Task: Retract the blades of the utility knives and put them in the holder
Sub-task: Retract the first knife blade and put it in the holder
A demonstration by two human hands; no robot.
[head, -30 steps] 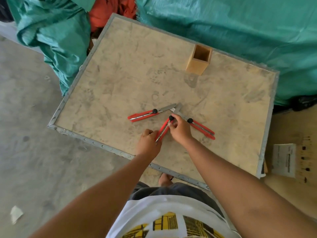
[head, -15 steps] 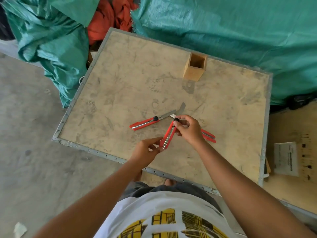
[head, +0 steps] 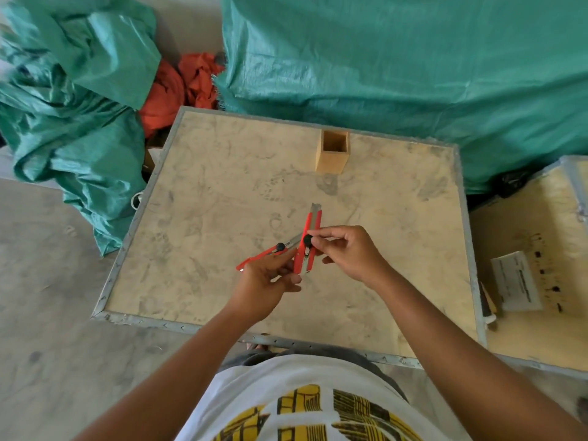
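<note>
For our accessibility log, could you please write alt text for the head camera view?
A person's left hand and right hand hold a red utility knife above a worn tabletop, its blade tip barely showing. Another red knife lies beside it, blade out; an empty wooden holder stands near the far edge.

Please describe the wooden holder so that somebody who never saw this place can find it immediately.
Look at the large pale board with the metal edge that lies in front of the green tarpaulin. Near the board's far edge stands the wooden holder, a small square box, open at the top. It is the only upright thing on the board; the red utility knives are nearer the person.
</note>
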